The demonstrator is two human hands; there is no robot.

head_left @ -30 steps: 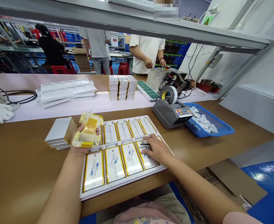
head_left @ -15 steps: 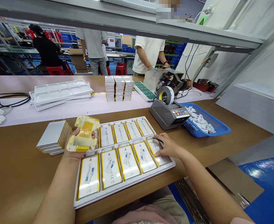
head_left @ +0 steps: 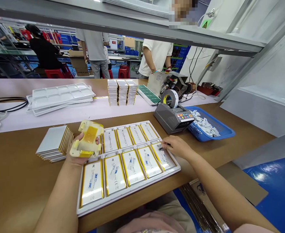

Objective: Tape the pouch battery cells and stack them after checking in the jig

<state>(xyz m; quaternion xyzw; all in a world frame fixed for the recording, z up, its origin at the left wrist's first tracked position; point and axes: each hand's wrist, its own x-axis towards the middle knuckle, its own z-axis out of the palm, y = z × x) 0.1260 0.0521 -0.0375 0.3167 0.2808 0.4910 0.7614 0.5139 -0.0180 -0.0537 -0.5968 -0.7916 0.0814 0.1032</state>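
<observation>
My left hand [head_left: 78, 153] is wrapped round a cream plastic fixture [head_left: 90, 137] with amber tape on its middle and lower edge, held above the left end of a white tray [head_left: 119, 194]. Flat white battery packs [head_left: 91, 183] with yellow edges lie in the tray's two rows; those in the front row bear strips with blue 3M print. Over the front row's right-end pack [head_left: 165, 158], my right hand [head_left: 176, 146] pinches a thin dark stick-like piece [head_left: 161, 148]. Its tip is close to the pack; whether it touches cannot be seen.
A grey tape dispenser [head_left: 173, 118] with a tape roll [head_left: 170, 98] stands behind the tray, beside a blue basket [head_left: 226, 132] of white scraps. Stacked packs [head_left: 53, 140] sit at left, more stacks [head_left: 122, 92] further back near empty trays [head_left: 62, 97]. A metal beam [head_left: 132, 30] crosses above.
My right hand has lifted its fingers off the right-end pack and drawn into a tighter pinch, turning the dark piece so its tip points down-left. The left hand holds the fixture as before.
</observation>
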